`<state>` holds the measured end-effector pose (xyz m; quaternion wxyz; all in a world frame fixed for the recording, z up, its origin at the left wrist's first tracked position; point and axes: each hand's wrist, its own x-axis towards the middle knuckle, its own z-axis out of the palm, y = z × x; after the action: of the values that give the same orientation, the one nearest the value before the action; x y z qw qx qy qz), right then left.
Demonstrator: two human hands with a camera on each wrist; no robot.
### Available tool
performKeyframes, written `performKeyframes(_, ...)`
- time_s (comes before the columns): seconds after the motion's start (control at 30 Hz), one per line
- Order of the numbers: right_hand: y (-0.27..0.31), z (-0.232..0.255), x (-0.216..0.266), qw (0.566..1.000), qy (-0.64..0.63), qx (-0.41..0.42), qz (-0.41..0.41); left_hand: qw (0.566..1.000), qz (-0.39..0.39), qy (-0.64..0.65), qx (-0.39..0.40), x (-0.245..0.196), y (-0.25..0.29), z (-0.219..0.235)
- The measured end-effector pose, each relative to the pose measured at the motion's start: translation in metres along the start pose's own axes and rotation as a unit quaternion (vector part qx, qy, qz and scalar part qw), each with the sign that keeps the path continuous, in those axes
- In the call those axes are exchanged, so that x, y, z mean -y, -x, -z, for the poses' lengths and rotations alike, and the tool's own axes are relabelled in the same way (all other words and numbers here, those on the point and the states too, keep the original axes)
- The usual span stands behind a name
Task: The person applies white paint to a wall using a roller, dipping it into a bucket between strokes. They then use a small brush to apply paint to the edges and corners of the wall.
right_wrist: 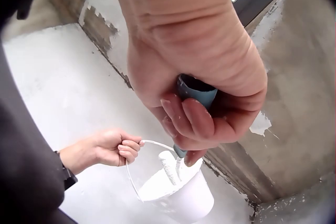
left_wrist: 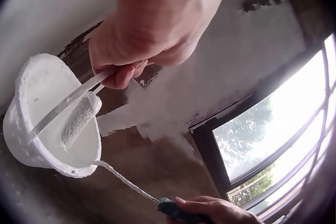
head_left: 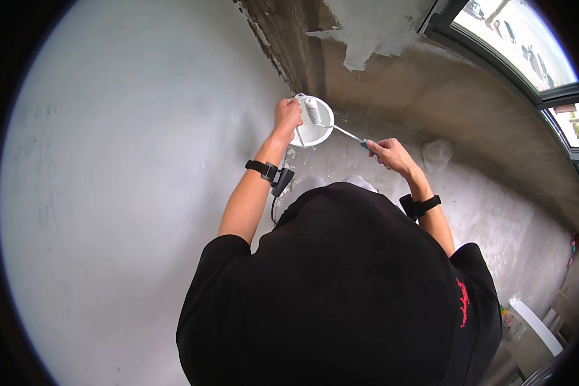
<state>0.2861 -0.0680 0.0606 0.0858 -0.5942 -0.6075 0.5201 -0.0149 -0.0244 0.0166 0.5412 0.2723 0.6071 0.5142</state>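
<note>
Fig.: small white paint bucket [head_left: 315,125], hung in mid-air by its wire bail handle [left_wrist: 68,100], at approx. 12 o'clock from the person's torso in the head view. Mini roller [head_left: 312,110] sits inside the bucket, sleeve white with paint, its thin wire shank running out over the rim toward 4 o'clock to a blue grip [right_wrist: 195,91]. Left hand [head_left: 287,116]: fingers curled round the bail, carrying the bucket. Right hand [head_left: 392,156]: fist closed round the blue grip, roller end down in the pail.

Step in hand, as judged: loading the roller w/ paint. Next move likely calls for lifting the sleeve clear of the rim w/o dripping, keeping the bucket level, then carrying it to unpainted wall.

Surroundings: broad wall [head_left: 128,193] at 9 o'clock coated pale white-grey; corner strip [head_left: 289,38] at 12 o'clock is bare brown plaster w/ ragged white patches [left_wrist: 210,82]. Dark-framed window [head_left: 534,58] at 1–2 o'clock, daylight and greenery beyond. Concrete floor [head_left: 489,212] spattered white; a clear container [head_left: 437,154] stands on it near the right hand, contents unclear. Person wears a black top, wrist straps on both arms
</note>
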Motion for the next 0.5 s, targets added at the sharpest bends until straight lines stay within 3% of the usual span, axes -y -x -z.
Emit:
performKeyframes(0.23, -0.011, 0.002, -0.001, 0.988, 0.032, -0.133, 0.078, 0.991, -0.016, 0.136, -0.009, 0.001, 0.002, 0.000)
performKeyframes(0.27, -0.013, 0.008, 0.005, 0.978, 0.055, -0.183, 0.079, 0.986, -0.027, 0.163, -0.015, -0.002, 0.005, 0.001)
performKeyframes(0.33, -0.027, 0.014, 0.011, 0.953, 0.107, -0.269, 0.092, 0.987, -0.031, 0.156, -0.018, -0.003, 0.007, 0.001)
performKeyframes(0.5, -0.096, 0.028, 0.009, 0.930, 0.154, -0.327, 0.072, 0.992, -0.022, 0.126, -0.009, 0.003, 0.003, 0.005)
